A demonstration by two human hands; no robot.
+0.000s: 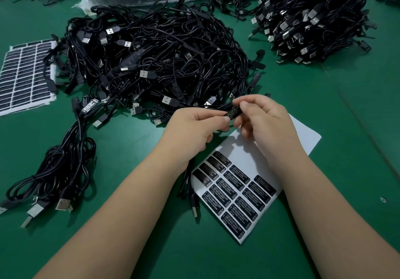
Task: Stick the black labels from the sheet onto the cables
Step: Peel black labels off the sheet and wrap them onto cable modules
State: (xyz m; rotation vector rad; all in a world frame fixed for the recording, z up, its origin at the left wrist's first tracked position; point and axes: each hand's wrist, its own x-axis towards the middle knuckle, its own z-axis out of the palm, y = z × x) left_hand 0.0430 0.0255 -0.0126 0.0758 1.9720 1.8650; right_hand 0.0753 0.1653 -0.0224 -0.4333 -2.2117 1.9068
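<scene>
Small print on the label sheet (234, 194) is too blurred to read

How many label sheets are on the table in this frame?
2. One sheet of black labels lies partly under the forearms in the near centre; one stripped sheet lies at the left edge beside the cable pile. More may be hidden.

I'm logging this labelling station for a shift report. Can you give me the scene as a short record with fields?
surface: green table
left hand: grips the cable's controller, thumb on it
right hand: pinches the same controller, which bears a black label
label sheet: under the forearms, upper part bare, labels left at the lower end
unlabelled pile: tangled black USB cables, centre
done bundle: left, labelled controller on top
second sheet: far left, full
</scene>
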